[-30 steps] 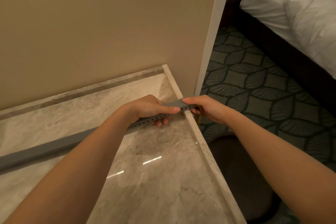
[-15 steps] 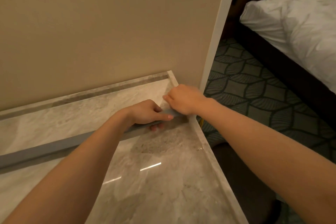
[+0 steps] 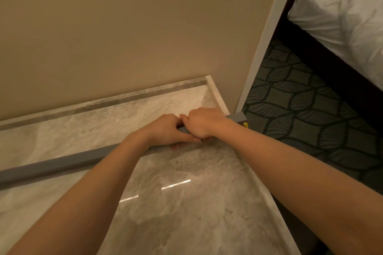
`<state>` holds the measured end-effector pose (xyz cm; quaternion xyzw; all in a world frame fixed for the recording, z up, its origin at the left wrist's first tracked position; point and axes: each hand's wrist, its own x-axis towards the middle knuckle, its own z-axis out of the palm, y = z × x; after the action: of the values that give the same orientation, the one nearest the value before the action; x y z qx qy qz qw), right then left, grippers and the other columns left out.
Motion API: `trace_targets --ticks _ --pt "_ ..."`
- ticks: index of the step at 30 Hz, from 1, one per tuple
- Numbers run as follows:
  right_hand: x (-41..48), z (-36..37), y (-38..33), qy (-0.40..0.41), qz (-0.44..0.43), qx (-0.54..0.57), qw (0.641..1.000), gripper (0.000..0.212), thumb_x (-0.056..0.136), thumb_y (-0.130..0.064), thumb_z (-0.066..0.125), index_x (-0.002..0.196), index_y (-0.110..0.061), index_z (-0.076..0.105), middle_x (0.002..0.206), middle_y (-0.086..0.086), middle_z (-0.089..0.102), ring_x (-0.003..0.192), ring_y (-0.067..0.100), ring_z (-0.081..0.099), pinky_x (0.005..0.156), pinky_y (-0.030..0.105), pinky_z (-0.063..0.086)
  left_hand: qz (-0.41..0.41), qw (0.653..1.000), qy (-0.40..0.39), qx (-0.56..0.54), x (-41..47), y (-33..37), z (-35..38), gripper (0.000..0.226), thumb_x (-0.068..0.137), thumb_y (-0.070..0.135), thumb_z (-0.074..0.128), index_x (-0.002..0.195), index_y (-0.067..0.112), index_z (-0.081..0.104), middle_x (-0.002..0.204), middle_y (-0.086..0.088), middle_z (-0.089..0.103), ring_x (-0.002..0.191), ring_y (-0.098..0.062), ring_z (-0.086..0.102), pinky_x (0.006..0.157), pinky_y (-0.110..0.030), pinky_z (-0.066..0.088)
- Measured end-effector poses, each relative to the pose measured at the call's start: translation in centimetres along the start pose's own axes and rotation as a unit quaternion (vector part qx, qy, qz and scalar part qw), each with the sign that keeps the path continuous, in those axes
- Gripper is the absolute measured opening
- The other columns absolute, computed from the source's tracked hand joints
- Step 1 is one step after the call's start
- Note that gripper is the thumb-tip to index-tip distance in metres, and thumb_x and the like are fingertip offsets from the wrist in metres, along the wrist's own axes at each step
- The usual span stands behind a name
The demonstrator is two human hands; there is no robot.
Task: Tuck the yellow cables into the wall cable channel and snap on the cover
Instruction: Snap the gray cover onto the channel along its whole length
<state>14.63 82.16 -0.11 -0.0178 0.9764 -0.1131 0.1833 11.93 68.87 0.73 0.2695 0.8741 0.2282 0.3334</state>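
I see no words, numbers or signs to read here. The gray channel has no label. The wall and desk are plain too.

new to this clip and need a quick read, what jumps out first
The left hand and right hand meet mid-frame, both gripping a long grey channel lying slantwise across the marble counter. Its right end sticks past the counter's edge, a bit of yellow cable showing just below. A white bed stands at upper right.
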Motion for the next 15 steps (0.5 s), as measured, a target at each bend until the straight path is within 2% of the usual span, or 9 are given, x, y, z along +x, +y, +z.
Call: trace_targets --ticks 2,4,6,10,12,15 --pt "0.0 -0.2 0.2 -0.018 0.008 0.028 0.999 0.054 0.098 -0.036 0.018 0.068 -0.012 0.055 0.061 0.004 0.062 0.056 0.020 0.060 0.063 0.032 0.045 0.040 0.989 0.130 0.055 -0.7 -0.3 1.4 0.038 0.064 0.058 0.071 0.079 0.024 0.065 0.065 0.012 0.060 0.059 -0.004 0.056 0.052 -0.019 0.037" --pt "0.0 -0.3 0.3 -0.042 0.019 0.045 0.998 0.057 0.095 -0.036 0.021 0.062 -0.013 0.061 0.054 0.003 0.065 0.049 0.019 0.063 0.059 0.030 0.044 0.080 0.955 0.246 0.145 -1.5 -0.7 2.8 0.040 0.069 0.058 0.066 0.085 0.022 0.063 0.071 0.009 0.056 0.063 -0.009 0.050 0.053 -0.023 0.034" --pt "0.1 -0.3 0.2 -0.053 0.024 0.050 0.997 0.052 0.094 -0.034 0.025 0.063 -0.013 0.061 0.054 0.004 0.065 0.050 0.019 0.063 0.059 0.030 0.044 0.104 0.924 0.303 0.207 -2.0 -1.2 3.9 0.038 0.077 0.054 0.062 0.089 0.017 0.061 0.078 0.002 0.059 0.069 -0.013 0.049 0.055 -0.026 0.034" --pt "0.2 -0.3 -0.2 -0.017 0.021 0.005 1.000 0.036 0.094 -0.028 0.031 0.063 -0.017 0.045 0.067 0.001 0.049 0.070 0.021 0.052 0.062 0.033 0.036 0.143 0.900 0.331 0.246 -1.8 -1.7 4.6 0.043 0.085 0.048 0.056 0.092 0.007 0.059 0.082 -0.009 0.061 0.073 -0.023 0.055 0.057 -0.031 0.036" --pt "0.1 -0.1 -0.4 0.007 0.020 -0.020 1.000 0.033 0.093 -0.025 0.033 0.062 -0.018 0.042 0.068 0.000 0.045 0.071 0.021 0.048 0.058 0.032 0.031 0.158 0.895 0.330 0.257 -1.7 -1.8 4.7 0.042 0.087 0.046 0.055 0.091 0.004 0.059 0.081 -0.011 0.062 0.073 -0.025 0.056 0.057 -0.032 0.036" --pt "-0.3 0.4 -0.5 0.039 0.002 -0.052 0.998 0.029 0.089 -0.022 0.037 0.062 -0.016 0.043 0.075 0.003 0.050 0.069 0.022 0.048 0.053 0.031 0.029 0.166 0.901 0.322 0.239 -1.6 -2.0 4.6 0.040 0.085 0.046 0.058 0.091 0.006 0.059 0.081 -0.008 0.061 0.074 -0.023 0.055 0.056 -0.030 0.035"
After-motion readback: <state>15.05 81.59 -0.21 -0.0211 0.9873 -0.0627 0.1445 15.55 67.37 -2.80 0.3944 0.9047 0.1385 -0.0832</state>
